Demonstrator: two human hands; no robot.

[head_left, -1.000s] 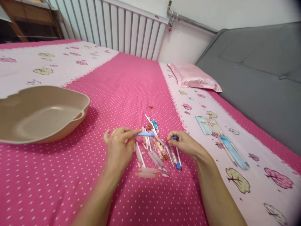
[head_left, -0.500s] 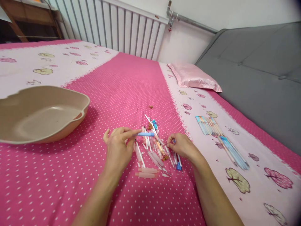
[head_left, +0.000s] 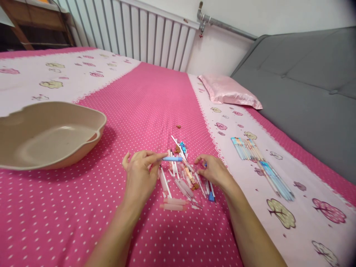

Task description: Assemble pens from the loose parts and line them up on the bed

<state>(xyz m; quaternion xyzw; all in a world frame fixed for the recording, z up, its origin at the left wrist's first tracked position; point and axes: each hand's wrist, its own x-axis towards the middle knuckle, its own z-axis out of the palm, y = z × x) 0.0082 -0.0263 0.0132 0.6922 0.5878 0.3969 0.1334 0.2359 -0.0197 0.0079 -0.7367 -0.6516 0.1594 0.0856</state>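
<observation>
Between the thumb and fingers of my left hand (head_left: 141, 168) is a light blue pen barrel (head_left: 172, 159), held nearly level above a pile of pen parts. My right hand (head_left: 214, 170) hovers at the pile's right side, thumb and forefinger apart; a small blue piece shows by its fingers, and I cannot tell whether they touch it. In the pile lie white refills (head_left: 166, 183), pale pink barrels (head_left: 174, 204), small bright blue pieces (head_left: 183, 147) and brown pieces (head_left: 195, 186). A darker blue piece (head_left: 211, 196) lies just below my right hand.
Rows of pens (head_left: 247, 148) lie on the pale strip at right, with more blue-topped pens (head_left: 277, 180) below. A beige basin (head_left: 66, 155) stands at left on the pink dotted bedsheet (head_left: 155, 96). Farther back are a pink pillow (head_left: 228, 91), a grey headboard (head_left: 300, 70) and a white radiator (head_left: 144, 33).
My right thumb and forefinger have come apart from a pinch, over the same spot. My left hand and the blue barrel stay where they were.
</observation>
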